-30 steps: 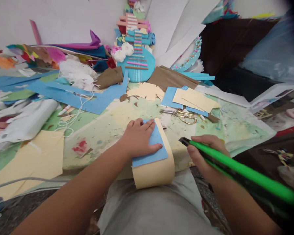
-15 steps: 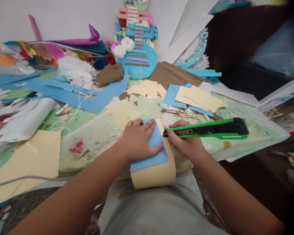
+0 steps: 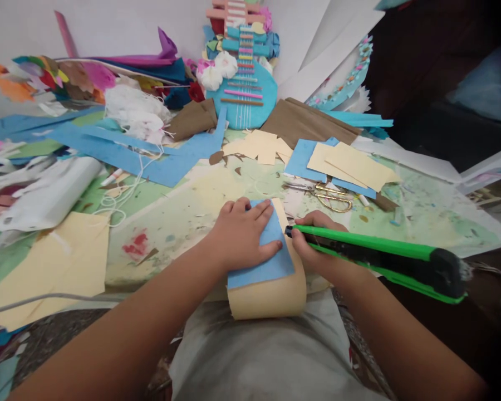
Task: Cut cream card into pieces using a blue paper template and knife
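The green utility knife (image 3: 379, 255) is gripped tight near its front end by the right hand (image 3: 317, 248), fingers wrapped round the body, the dark tip brought right up to the right edge of the blue paper piece (image 3: 271, 262). That blue piece is pinned flat under the left hand (image 3: 242, 234), palm down and fingers spread, so it looks to be held steady as a guide against the blade. It lies on the cream paper strip (image 3: 271, 298), which is draped over the near edge of the table (image 3: 171, 223) and curls down toward the lap. Gold scissors (image 3: 329, 195) are seen lying loose just beyond the knife hand, and cut cream and blue sheets (image 3: 346, 161) are scattered farther back. Against half a second ago, the knife is now angled lower, its black butt swung down to the right, and the tip is set closer along the blue edge; the left hand is unmoved on the paper
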The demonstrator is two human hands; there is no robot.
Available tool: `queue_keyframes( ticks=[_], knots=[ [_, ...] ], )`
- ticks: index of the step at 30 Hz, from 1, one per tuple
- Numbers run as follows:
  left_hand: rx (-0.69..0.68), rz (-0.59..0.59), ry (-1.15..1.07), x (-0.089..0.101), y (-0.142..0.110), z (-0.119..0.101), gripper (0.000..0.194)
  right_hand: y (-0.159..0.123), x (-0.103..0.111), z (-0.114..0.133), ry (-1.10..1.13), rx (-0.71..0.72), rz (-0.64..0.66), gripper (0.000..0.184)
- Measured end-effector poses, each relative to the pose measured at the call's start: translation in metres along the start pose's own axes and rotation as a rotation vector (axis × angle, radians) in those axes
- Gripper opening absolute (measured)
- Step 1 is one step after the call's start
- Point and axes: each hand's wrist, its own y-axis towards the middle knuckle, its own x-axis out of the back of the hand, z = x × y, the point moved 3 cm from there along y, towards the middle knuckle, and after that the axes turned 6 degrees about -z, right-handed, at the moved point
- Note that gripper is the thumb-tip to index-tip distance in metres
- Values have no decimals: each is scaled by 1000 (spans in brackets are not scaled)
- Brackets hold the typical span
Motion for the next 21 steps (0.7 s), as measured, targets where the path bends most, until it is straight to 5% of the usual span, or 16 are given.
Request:
queue_keyframes(
  ticks=[11,21],
  knots=[
    [7,-26,-15,-1,0,0,75,-9,4,7,-127,138,-36,8],
    [11,-27,-20,-4,0,1,76,-28,10,9,-170,75,-102,9]
  ],
)
